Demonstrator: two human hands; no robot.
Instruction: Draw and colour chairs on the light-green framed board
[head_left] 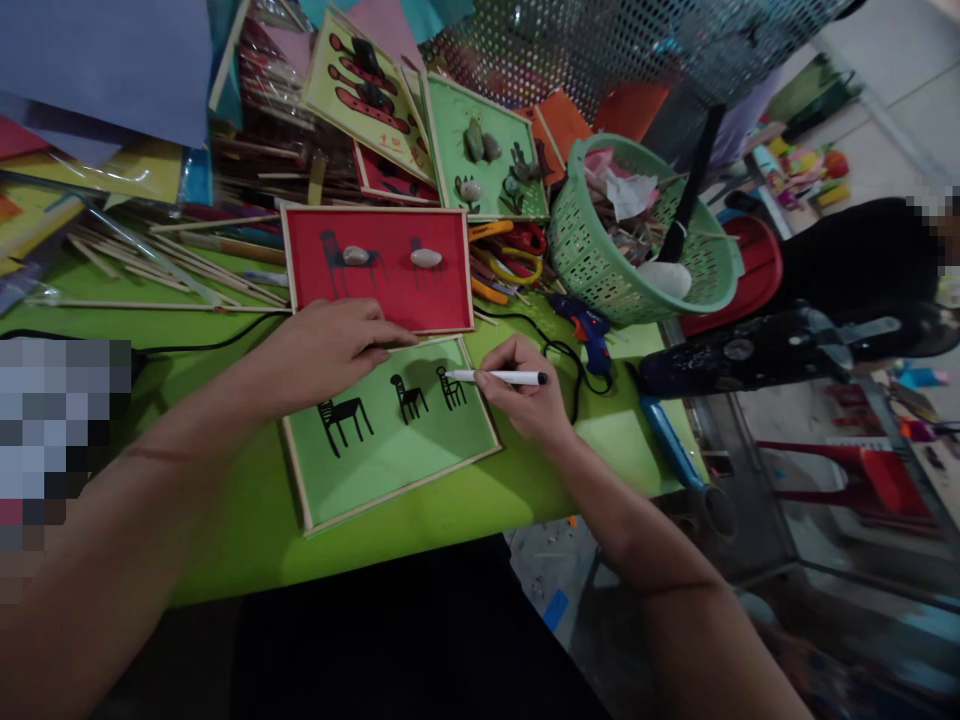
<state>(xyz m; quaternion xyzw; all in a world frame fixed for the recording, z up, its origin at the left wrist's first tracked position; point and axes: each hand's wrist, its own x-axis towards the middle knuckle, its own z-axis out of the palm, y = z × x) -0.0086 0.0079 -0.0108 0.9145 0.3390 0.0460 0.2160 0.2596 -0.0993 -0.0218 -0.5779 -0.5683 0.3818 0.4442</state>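
My right hand [531,400] grips a white marker pen [499,377] with a dark end, its tip at the rightmost of three black chairs drawn on a green framed board [390,465]. Thin wooden strips frame this board, which lies slightly turned on the table. My left hand [330,345] rests flat with fingers stretched over the board's top edge, where it meets a red framed board [382,305]. Two chairs are drawn on the red board, with a pale pebble [355,256] on one and another pebble [426,258] on the other.
Behind are a yellow framed board [405,150], another green board [491,120] with stones, and loose sticks [142,265]. Scissors [517,265], a blue glue gun [585,330] with a black cable, and a full green basket [600,265] stand right. The table's front edge [360,550] is near.
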